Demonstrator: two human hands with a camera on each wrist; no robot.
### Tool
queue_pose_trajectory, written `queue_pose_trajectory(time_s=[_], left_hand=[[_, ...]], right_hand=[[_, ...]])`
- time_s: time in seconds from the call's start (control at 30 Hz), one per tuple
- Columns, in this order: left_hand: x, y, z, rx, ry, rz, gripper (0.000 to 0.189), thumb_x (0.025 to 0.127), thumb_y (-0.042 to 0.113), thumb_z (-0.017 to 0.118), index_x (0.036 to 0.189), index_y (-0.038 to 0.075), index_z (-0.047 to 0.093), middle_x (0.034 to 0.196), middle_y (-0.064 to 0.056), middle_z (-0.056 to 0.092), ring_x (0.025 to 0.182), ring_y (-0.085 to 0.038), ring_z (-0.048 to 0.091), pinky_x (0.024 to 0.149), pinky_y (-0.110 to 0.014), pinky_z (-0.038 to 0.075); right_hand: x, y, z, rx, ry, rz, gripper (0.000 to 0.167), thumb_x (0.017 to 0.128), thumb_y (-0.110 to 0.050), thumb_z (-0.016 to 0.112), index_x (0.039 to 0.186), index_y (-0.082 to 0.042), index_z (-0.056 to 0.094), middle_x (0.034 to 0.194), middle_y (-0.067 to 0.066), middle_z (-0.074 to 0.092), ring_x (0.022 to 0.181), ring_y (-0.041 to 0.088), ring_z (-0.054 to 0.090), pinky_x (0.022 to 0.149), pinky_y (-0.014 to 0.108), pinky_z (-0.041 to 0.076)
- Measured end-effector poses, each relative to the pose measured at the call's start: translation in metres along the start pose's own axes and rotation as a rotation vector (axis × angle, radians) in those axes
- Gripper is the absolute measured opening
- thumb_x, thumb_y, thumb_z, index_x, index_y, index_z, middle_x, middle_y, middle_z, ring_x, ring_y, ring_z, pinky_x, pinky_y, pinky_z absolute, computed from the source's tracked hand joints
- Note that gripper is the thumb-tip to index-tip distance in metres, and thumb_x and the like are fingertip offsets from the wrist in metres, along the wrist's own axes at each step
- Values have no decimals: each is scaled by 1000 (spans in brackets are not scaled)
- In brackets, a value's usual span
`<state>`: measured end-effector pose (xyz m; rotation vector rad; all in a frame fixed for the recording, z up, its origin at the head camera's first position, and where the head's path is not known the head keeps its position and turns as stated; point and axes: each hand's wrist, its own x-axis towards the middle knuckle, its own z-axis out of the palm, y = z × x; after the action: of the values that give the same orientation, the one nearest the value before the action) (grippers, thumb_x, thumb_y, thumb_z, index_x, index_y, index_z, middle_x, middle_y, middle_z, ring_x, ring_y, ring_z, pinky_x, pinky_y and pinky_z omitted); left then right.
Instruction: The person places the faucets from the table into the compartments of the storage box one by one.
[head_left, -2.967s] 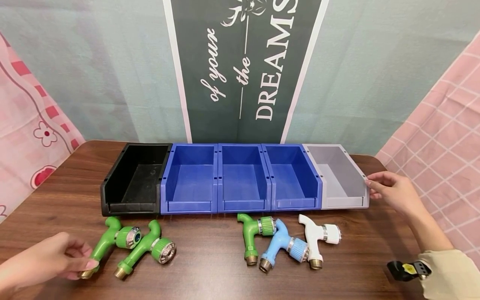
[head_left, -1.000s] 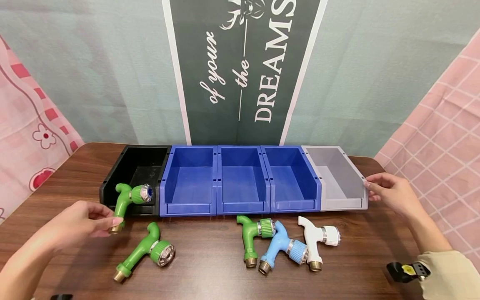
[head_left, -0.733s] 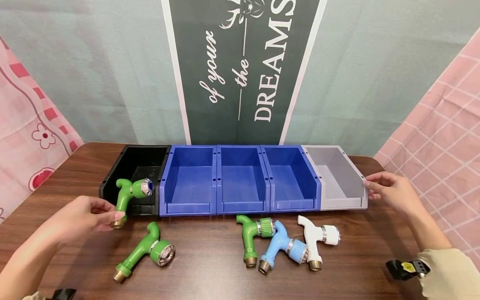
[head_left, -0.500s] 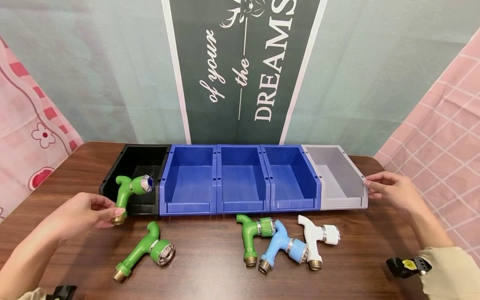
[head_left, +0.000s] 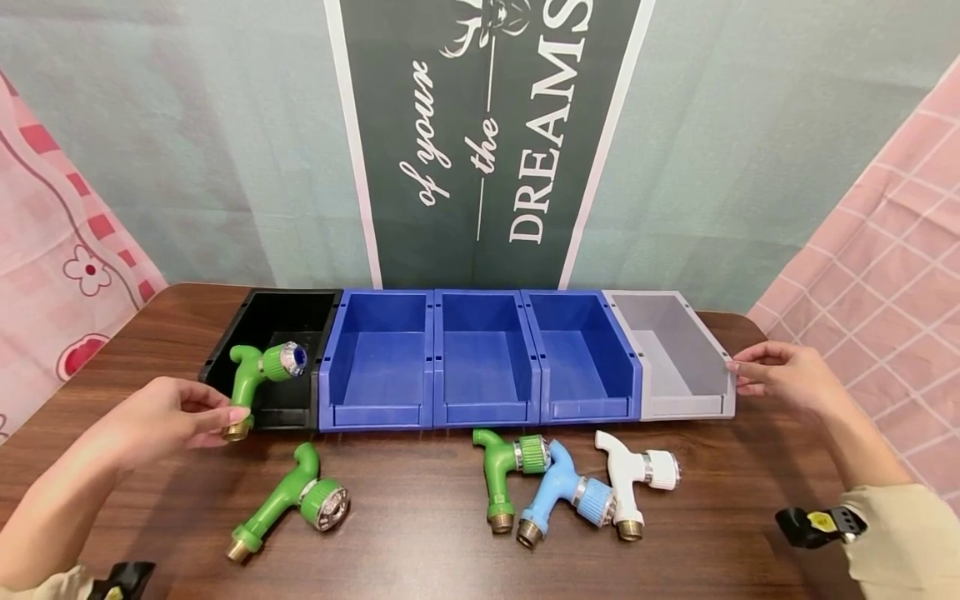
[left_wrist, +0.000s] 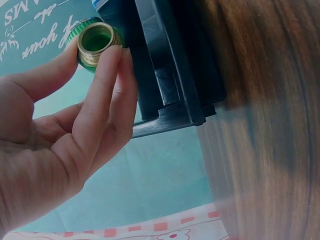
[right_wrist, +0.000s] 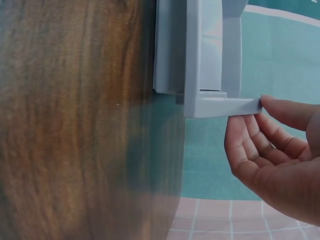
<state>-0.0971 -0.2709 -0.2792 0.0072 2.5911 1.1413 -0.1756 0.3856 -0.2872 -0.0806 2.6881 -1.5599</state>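
My left hand (head_left: 168, 421) pinches a green tap (head_left: 244, 387) near its brass threaded end, thumb on one side and fingertips on the other. The tap is held upright, its spout and ribbed knob overlapping the front of the black bin (head_left: 288, 418) in the head view. In the left wrist view the open brass thread (left_wrist: 96, 44) faces the camera, close by the bin's edge. At the far right, my right hand (head_left: 795, 379) grips the side wall of the grey bin (head_left: 693, 407) between thumb and fingertips, plain to see in the right wrist view.
Three blue bins (head_left: 487, 415) stand joined in the row between the black and grey ones. On the wooden table (head_left: 405, 533) before them lie a second green tap (head_left: 288, 496), another green tap (head_left: 498, 483), a light blue tap (head_left: 558, 487) and a white tap (head_left: 626, 479).
My left hand has lifted the leftmost green tap off the table and carried it forward and right to the black bin, rising slightly lately. The right hand stays at the grey bin.
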Motion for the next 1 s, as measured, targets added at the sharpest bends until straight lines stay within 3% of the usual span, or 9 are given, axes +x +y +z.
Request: queue_pose_trajectory(time_s=[0.13, 0.37, 0.73, 1.0], left_hand=[[0, 2, -1, 26, 8, -12, 33, 91, 20, 58, 96, -12, 58, 78, -2, 62, 69, -12, 62, 60, -26, 53], [2, 4, 0, 95, 44, -20, 37, 90, 28, 60, 93, -8, 62, 72, -1, 62, 63, -9, 57, 53, -24, 48], [10, 10, -1, 144, 82, -31, 41, 89, 31, 60, 94, -9, 63, 81, -6, 65, 72, -20, 66, 64, -36, 52], [17, 17, 0, 201, 114, -31, 40, 88, 32, 61, 89, -8, 66, 71, -6, 66, 68, -19, 65, 56, -32, 47]], right_hand=[[2, -3, -2, -21, -31, 23, 11, 86, 1, 60, 80, -7, 64, 70, -3, 65, 60, 13, 63, 56, 26, 54], [2, -1, -3, 63, -62, 25, 17, 86, 6, 58, 78, -8, 65, 71, 0, 65, 60, 14, 63, 57, 27, 54], [3, 0, -4, 53, -64, 17, 16, 87, 4, 57, 77, -7, 64, 71, 1, 64, 60, 14, 62, 57, 28, 55], [3, -1, -4, 51, -64, 17, 18, 86, 4, 58, 76, -10, 64, 71, -1, 65, 59, 14, 62, 57, 28, 54]])
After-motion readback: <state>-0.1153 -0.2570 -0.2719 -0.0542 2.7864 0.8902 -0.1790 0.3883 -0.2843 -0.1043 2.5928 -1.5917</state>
